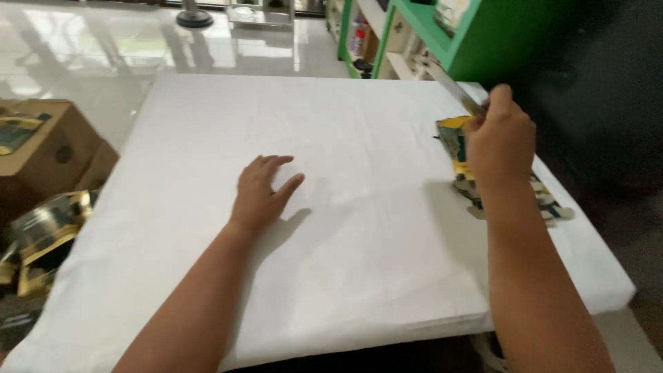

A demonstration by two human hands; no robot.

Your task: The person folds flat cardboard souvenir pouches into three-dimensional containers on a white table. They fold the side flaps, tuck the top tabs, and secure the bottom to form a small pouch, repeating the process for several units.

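Right hand [501, 141] fingers pinch a thin grey strip [456, 88] above a stack of yellow pouches [456, 148] at the white table's [359, 276] right edge. Left hand [261, 190] rests flat, fingers spread, mid-table. Cardboard box [48, 148] stands left.

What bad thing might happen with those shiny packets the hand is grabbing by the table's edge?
The stack of packets lies close to the right edge of the white table, so a nudge might push some off. The right hand pinches one packet only near its end, so it may slip. The left hand rests flat and far away, too far to catch anything.
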